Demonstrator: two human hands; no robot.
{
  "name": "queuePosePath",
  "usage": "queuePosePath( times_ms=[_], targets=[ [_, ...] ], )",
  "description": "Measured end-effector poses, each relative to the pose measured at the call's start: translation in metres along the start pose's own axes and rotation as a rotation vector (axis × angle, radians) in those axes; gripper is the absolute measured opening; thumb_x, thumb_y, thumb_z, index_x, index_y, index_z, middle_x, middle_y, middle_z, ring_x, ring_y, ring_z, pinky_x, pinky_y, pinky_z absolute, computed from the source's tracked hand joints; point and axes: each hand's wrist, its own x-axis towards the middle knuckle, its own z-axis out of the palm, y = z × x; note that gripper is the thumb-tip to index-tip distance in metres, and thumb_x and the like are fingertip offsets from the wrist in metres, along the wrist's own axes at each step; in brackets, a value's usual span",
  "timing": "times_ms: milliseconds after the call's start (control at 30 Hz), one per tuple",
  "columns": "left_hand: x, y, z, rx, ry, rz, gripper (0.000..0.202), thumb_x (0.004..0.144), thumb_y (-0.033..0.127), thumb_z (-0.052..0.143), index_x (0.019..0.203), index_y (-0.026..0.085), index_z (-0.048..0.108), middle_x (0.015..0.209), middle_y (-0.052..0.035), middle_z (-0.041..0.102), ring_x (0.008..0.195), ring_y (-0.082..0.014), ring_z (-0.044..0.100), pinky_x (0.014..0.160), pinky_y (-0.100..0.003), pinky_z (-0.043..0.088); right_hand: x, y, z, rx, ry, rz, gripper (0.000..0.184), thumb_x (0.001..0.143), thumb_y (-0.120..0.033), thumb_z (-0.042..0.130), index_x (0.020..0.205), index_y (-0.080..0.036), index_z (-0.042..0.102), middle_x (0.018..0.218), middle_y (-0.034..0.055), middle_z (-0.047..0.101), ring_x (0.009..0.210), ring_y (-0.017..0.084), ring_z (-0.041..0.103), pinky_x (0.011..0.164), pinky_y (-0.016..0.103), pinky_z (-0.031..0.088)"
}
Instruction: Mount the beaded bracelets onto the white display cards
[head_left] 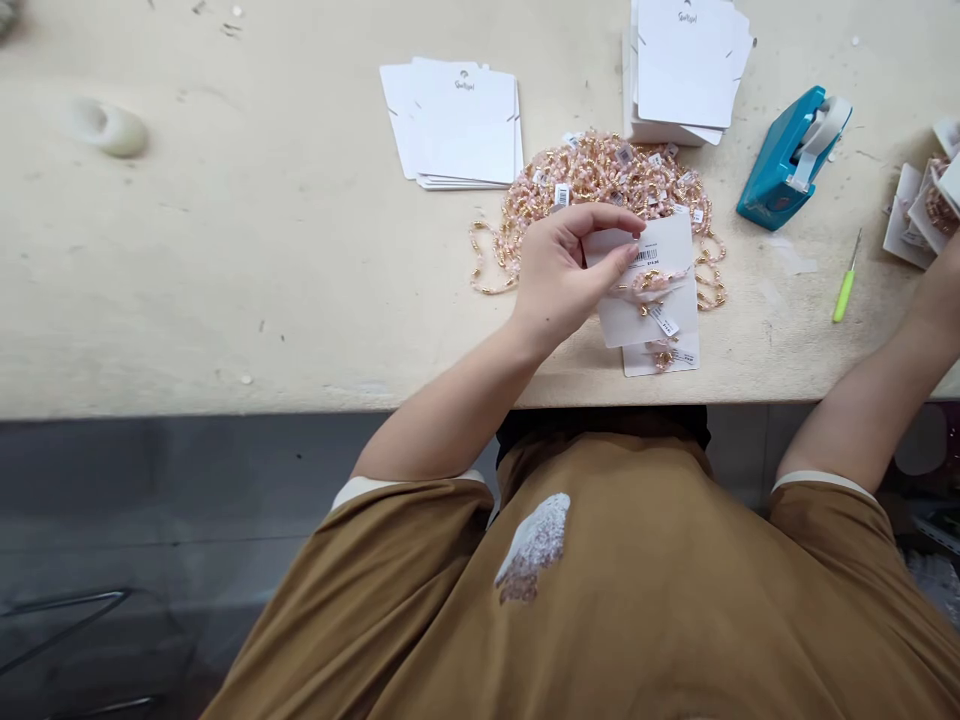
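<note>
My left hand pinches a white jewelry card near its upper part, thumb and forefinger close together by a barcode label. A strand of pink and gold beads with a small tag lies across this card, under clear tape. Below it, a second card sticks out toward the table edge, also bearing beads and a tag. Behind my left hand is a heap of pink and gold beaded strands. At the right edge, my right hand is cut off by the frame beside a pile of beaded cards; its fingers are hidden.
Two stacks of blank white cards, one left and one right, lie behind the heap. To the right stand a blue tape dispenser and a green-handled pick. A tape roll lies far left.
</note>
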Motion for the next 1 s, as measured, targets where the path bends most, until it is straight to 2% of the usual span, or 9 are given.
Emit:
queuePosePath(
  times_ms=[67,200,267,333,500,667,800,900,1000],
  targets=[
    [0.000,0.001,0.000,-0.015,-0.007,-0.013,0.035,0.080,0.056,0.079,0.098,0.026,0.075,0.102,-0.0001,0.078,0.096,-0.0125,0.075,0.086,-0.027,0.067,-0.002,-0.005,-0.002,-0.074,0.003,0.002,0.029,0.087,-0.013,0.071,0.114,-0.012,0.079,0.110,0.0161,0.076,0.110,0.032,0.071,0.095,0.043,0.049],
    [-0.001,0.004,0.001,-0.026,-0.011,-0.031,0.035,0.080,0.055,0.080,0.099,0.026,0.075,0.104,-0.0006,0.079,0.097,-0.0128,0.074,0.089,-0.027,0.067,-0.002,-0.013,0.000,-0.123,-0.121,0.020,0.074,0.073,-0.013,0.083,0.143,-0.016,0.061,0.148,0.0157,0.058,0.142,0.033,0.053,0.115,0.043,0.039],
    [-0.001,0.006,0.002,-0.022,-0.005,-0.048,0.034,0.080,0.055,0.079,0.097,0.026,0.075,0.104,-0.0011,0.079,0.098,-0.0131,0.074,0.089,-0.027,0.066,0.000,-0.016,0.004,-0.192,-0.233,0.026,0.055,0.081,-0.019,0.079,0.135,-0.016,0.067,0.139,0.0167,0.065,0.135,0.031,0.060,0.109,0.040,0.043],
    [-0.001,0.007,0.002,-0.023,0.005,-0.069,0.032,0.081,0.053,0.080,0.096,0.026,0.075,0.103,-0.0011,0.079,0.097,-0.0132,0.074,0.088,-0.027,0.066,0.003,-0.016,0.009,-0.246,-0.224,0.047,0.031,0.086,-0.021,0.076,0.117,-0.017,0.077,0.123,0.0149,0.073,0.121,0.028,0.068,0.099,0.038,0.046],
    [0.000,0.008,0.002,-0.023,-0.012,-0.081,0.031,0.081,0.052,0.080,0.096,0.025,0.075,0.102,-0.0012,0.079,0.096,-0.0134,0.074,0.087,-0.026,0.065,0.002,-0.012,0.014,-0.103,-0.039,0.162,0.045,0.056,-0.002,0.090,0.098,-0.015,0.081,0.115,0.0099,0.077,0.111,0.026,0.073,0.096,0.038,0.050],
    [-0.002,0.008,0.003,-0.086,-0.039,-0.124,0.032,0.082,0.049,0.080,0.099,0.023,0.076,0.105,-0.0030,0.079,0.096,-0.0133,0.075,0.090,-0.026,0.066,-0.009,-0.010,0.008,-0.015,-0.012,0.080,0.041,0.071,-0.003,0.081,0.110,-0.016,0.080,0.112,0.0096,0.078,0.111,0.022,0.072,0.095,0.034,0.048],
    [-0.003,0.008,0.003,-0.094,-0.051,-0.102,0.030,0.083,0.046,0.080,0.101,0.022,0.076,0.106,-0.0039,0.079,0.097,-0.0139,0.076,0.095,-0.029,0.068,-0.009,-0.010,0.007,-0.023,0.069,0.086,0.016,0.075,-0.009,0.079,0.092,-0.012,0.079,0.106,0.0114,0.077,0.107,0.024,0.071,0.096,0.038,0.046],
    [-0.002,0.009,0.003,-0.091,-0.041,-0.090,0.028,0.083,0.044,0.081,0.100,0.022,0.077,0.105,-0.0037,0.079,0.097,-0.0137,0.076,0.095,-0.028,0.068,-0.010,-0.014,0.004,0.008,0.001,0.068,0.050,0.062,-0.002,0.085,0.109,-0.015,0.077,0.101,0.0090,0.075,0.111,0.027,0.065,0.097,0.040,0.045],
    [-0.003,0.009,0.003,-0.094,-0.032,-0.115,0.026,0.082,0.041,0.081,0.100,0.022,0.077,0.105,-0.0035,0.080,0.097,-0.0135,0.076,0.094,-0.027,0.068,-0.014,-0.018,0.004,0.083,-0.040,0.095,0.077,0.057,0.008,0.080,0.129,-0.017,0.069,0.115,0.0112,0.067,0.110,0.023,0.063,0.089,0.035,0.048]
  ],
)
